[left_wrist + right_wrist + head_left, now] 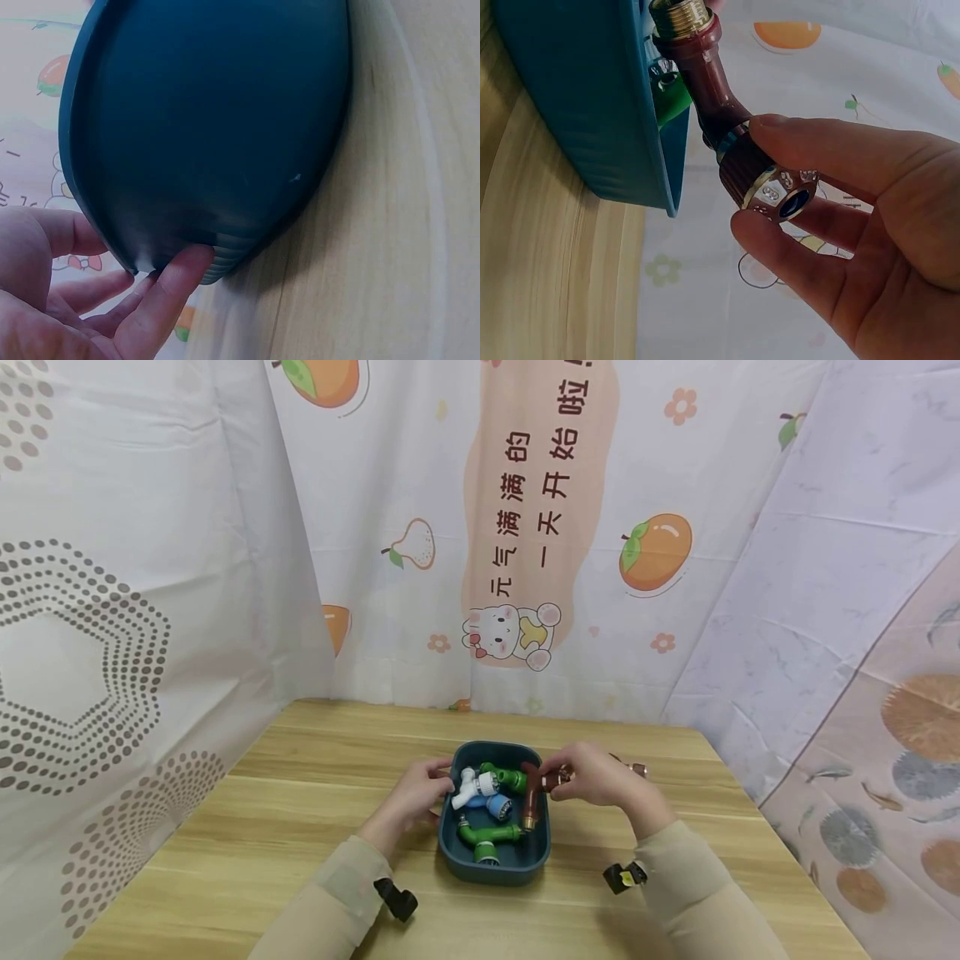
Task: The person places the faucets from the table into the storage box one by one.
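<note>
A dark teal plastic bin [495, 875] stands on the table. My left hand [416, 797] grips its left side near the rim, one finger lying along the outer wall [202, 112] in the left wrist view. With thumb and fingers, my right hand [592, 774] pinches the ribbed knob of a brown faucet [712, 97] that has a brass threaded end. Its body [532, 797] overlaps the bin's right rim, angled over the inside. Within the bin lie a white faucet [468, 788], a blue one [497, 806] and green ones [480, 835].
Another brown fitting with a copper-coloured end [638, 769] lies on the wooden table [322, 777] beyond my right hand. Printed curtains [420, 610] hang behind the table and along both sides. Black straps with small devices [395, 899] sit at my wrists.
</note>
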Available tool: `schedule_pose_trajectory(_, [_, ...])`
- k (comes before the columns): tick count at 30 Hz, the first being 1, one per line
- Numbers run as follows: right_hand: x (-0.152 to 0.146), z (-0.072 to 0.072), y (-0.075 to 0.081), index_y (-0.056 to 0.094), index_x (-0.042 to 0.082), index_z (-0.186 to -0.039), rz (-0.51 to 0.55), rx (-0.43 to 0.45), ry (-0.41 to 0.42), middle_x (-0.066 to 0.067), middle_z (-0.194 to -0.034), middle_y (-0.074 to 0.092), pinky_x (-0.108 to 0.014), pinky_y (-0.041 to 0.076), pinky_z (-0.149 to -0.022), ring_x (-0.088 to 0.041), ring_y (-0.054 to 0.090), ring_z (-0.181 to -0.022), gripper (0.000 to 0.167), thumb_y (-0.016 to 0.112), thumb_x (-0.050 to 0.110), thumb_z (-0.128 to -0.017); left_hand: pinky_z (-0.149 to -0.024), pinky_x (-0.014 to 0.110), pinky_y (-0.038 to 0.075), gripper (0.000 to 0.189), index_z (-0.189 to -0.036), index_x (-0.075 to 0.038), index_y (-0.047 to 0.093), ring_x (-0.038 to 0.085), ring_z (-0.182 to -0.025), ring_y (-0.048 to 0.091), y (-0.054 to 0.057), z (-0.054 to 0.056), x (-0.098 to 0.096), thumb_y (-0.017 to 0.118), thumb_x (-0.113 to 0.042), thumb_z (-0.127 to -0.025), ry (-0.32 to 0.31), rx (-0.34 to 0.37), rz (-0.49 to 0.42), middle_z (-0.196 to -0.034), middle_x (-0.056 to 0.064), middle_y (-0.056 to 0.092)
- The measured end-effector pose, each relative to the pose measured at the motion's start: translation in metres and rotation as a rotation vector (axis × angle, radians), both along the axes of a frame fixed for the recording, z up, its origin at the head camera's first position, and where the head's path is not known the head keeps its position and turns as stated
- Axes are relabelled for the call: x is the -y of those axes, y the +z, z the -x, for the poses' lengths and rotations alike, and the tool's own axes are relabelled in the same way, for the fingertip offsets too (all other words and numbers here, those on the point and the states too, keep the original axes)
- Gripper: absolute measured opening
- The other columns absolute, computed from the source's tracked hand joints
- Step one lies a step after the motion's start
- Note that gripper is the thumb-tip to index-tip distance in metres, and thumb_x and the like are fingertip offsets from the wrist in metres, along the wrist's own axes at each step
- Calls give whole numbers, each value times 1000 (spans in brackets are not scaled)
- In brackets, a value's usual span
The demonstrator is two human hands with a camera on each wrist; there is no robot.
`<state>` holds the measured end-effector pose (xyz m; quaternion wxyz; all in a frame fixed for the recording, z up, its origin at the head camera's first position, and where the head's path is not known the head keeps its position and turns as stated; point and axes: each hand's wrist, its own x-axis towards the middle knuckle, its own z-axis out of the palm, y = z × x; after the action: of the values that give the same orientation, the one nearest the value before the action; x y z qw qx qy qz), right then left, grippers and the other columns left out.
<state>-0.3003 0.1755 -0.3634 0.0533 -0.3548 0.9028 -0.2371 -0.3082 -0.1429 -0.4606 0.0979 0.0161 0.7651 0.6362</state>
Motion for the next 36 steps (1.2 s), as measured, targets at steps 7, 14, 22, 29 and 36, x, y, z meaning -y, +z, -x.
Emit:
schedule_pose_trajectory(7, [11, 0, -1, 78, 15, -106, -65, -14, -10, 10, -81, 62, -31, 49, -65, -12, 56, -73, 23, 78, 6, -85, -56, 45, 58, 58, -149, -8, 51, 33, -103, 60, 0, -1, 0, 59, -6, -92, 4, -6, 5, -130, 19, 59])
schedule_pose_trajectory(14, [19, -3, -1, 78, 13, -106, -93, -17, 5, 10, -81, 63, -30, 48, -63, -12, 56, -73, 23, 78, 5, -84, -57, 44, 58, 58, -149, -7, 51, 33, -102, 61, 0, -1, 0, 59, -5, -92, -2, -7, 7, -130, 20, 59])
schedule_pose_trajectory(22, [26, -4, -1, 79, 15, -106, -125, -11, 18, 10, -83, 64, -30, 49, -64, -11, 56, -74, 25, 78, 5, -83, -56, 44, 58, 57, -148, -8, 52, 33, -103, 61, -1, -1, 0, 59, -6, -92, 0, -3, 4, -130, 20, 59])
schedule_pose_trajectory(29, [31, -4, -2, 79, 14, -105, -145, 2, 27, 9, -84, 65, -30, 51, -66, -11, 58, -76, 25, 79, 4, -82, -56, 43, 58, 59, -149, -8, 51, 32, -104, 61, 0, -1, 0, 60, -5, -91, -1, -2, -3, -131, 20, 59])
schedule_pose_trajectory(36, [37, -4, -7, 80, 14, -101, -189, -10, 41, 11, -87, 67, -29, 52, -69, -9, 58, -77, 20, 83, 10, -82, -56, 43, 58, 59, -150, -7, 50, 32, -103, 61, 1, -1, 1, 60, -5, -91, -5, -2, -9, -130, 20, 59])
